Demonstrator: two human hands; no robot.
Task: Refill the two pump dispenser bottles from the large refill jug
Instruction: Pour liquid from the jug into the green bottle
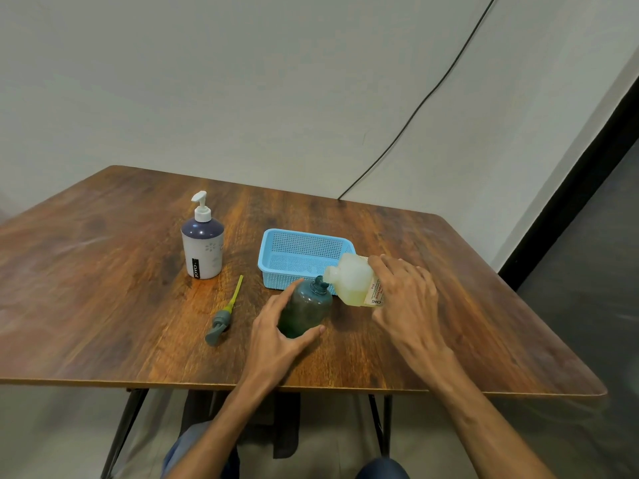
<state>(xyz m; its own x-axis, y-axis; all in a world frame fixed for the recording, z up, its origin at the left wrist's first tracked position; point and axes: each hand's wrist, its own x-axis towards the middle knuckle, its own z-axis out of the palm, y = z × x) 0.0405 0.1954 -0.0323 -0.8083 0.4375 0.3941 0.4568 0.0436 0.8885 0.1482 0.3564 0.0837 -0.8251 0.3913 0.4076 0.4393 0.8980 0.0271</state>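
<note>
My left hand (276, 335) grips a dark green dispenser bottle (306, 309) that stands on the table with its pump off and its neck bare. My right hand (404, 299) holds the translucent refill jug (352, 283) of pale yellow liquid, tipped to the left so its mouth touches the green bottle's neck. The green bottle's grey pump head with its yellow tube (224, 312) lies on the table to the left. Farther back left stands a white and purple pump bottle (203, 247) with its pump fitted.
An empty light blue mesh basket (276, 257) sits just behind the jug and the green bottle. The wooden table (103, 271) ends at a front edge close to my forearms. A black cable runs down the wall behind.
</note>
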